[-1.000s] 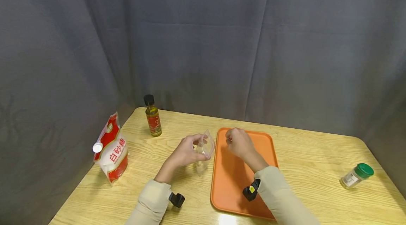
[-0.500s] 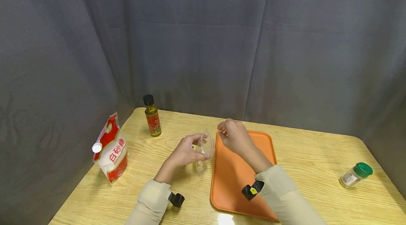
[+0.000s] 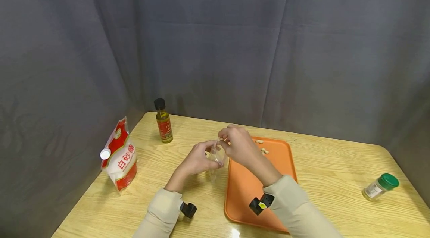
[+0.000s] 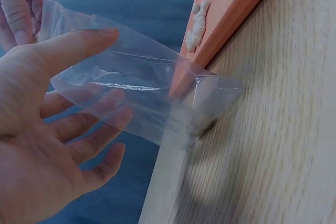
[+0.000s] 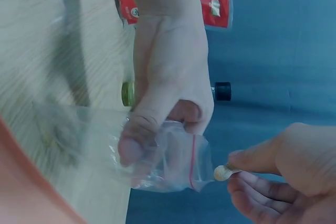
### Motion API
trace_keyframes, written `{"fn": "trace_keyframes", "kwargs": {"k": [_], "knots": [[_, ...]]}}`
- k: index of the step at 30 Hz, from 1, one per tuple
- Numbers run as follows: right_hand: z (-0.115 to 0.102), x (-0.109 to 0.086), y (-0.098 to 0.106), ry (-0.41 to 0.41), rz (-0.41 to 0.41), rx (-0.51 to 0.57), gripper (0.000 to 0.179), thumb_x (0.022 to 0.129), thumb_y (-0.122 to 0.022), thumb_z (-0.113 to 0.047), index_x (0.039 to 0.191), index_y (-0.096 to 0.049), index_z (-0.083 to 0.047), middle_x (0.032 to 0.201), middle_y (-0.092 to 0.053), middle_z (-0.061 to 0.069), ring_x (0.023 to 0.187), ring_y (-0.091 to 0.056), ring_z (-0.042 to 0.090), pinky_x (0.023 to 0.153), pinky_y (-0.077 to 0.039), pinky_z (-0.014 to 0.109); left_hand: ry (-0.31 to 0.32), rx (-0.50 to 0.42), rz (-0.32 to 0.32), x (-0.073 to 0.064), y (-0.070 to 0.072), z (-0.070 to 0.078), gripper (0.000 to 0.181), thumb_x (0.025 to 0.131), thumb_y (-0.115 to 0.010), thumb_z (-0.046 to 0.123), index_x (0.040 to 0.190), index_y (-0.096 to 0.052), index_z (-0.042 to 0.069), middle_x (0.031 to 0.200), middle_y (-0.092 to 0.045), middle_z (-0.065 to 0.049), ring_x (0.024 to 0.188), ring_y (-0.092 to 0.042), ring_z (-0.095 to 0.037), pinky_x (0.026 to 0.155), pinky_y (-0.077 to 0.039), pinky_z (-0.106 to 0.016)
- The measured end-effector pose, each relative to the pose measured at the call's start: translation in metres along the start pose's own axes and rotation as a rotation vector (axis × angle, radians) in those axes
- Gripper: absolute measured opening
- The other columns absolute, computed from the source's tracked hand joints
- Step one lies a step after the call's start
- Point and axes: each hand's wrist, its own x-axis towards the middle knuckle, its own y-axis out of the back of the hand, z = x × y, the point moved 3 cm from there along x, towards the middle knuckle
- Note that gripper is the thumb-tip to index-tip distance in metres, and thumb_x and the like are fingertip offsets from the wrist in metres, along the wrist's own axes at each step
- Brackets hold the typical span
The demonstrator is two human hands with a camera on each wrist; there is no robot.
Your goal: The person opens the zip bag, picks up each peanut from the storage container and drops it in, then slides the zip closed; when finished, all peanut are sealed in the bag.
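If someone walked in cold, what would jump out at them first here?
Probably the bright orange tray, near the middle of the table. Next, by its left edge, the left hand holding a clear bag while the right hand pinches a peanut at the bag's mouth. Then the red-and-white packet on the left.

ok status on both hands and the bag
Left hand holds clear bag. Right hand pinches peanut near bag's mouth. No obstruction visible between peanut and bag.
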Motion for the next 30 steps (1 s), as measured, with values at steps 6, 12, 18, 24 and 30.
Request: {"fn": "trace_keyframes", "kwargs": {"k": [6, 12, 18, 24, 30], "knots": [[0.001, -0.001, -0.008, -0.015, -0.017, 0.012, 0.008, 0.082, -0.076, 0.003, 0.090, -0.074, 0.000, 0.084, -0.066, 0.008, 0.078, -0.065, 0.023, 0.068, -0.054, 0.036, -0.006, -0.005, -0.003, -0.001, 0.000, 0.003, 0.042, 0.076, -0.084, 0.020, 0.114, -0.066, 0.015, 0.111, -0.063, -0.008, 0.107, -0.057, -0.025, 0.088, -0.049, -0.047], [0.002, -0.002, -0.010, 0.005, -0.013, 0.011, 0.008, 0.082, -0.077, 0.003, 0.089, -0.074, 0.000, 0.084, -0.067, 0.009, 0.078, -0.065, 0.024, 0.068, -0.055, 0.036, -0.005, 0.001, 0.001, -0.001, 0.001, 0.004, 0.037, 0.076, -0.084, 0.020, 0.109, -0.066, 0.016, 0.104, -0.060, -0.004, 0.106, -0.056, -0.024, 0.087, -0.048, -0.046], [0.008, -0.004, -0.007, -0.004, -0.005, 0.019, 0.011, 0.081, -0.076, 0.005, 0.091, -0.075, 0.001, 0.085, -0.067, 0.010, 0.077, -0.065, 0.024, 0.068, -0.055, 0.036, 0.019, -0.006, -0.003, -0.001, 0.001, 0.004, 0.044, 0.076, -0.084, 0.018, 0.116, -0.066, 0.010, 0.112, -0.063, -0.007, 0.108, -0.056, -0.025, 0.086, -0.049, -0.045], [0.030, -0.011, 0.001, -0.043, 0.022, -0.012, 0.013, 0.080, -0.075, 0.007, 0.091, -0.074, 0.000, 0.083, -0.068, 0.009, 0.075, -0.065, 0.023, 0.066, -0.055, 0.038, 0.011, -0.008, 0.006, 0.000, 0.002, 0.003, 0.054, 0.075, -0.084, 0.012, 0.125, -0.063, 0.004, 0.119, -0.065, -0.012, 0.109, -0.057, -0.029, 0.088, -0.049, -0.047], [0.062, -0.024, -0.002, -0.161, -0.008, -0.047, 0.008, 0.081, -0.072, 0.008, 0.087, -0.072, 0.002, 0.082, -0.068, 0.011, 0.074, -0.064, 0.026, 0.066, -0.053, 0.039, 0.019, -0.010, 0.013, -0.001, 0.002, 0.002, 0.054, 0.075, -0.084, 0.012, 0.124, -0.063, 0.003, 0.118, -0.065, -0.011, 0.109, -0.057, -0.029, 0.088, -0.048, -0.046]]}}
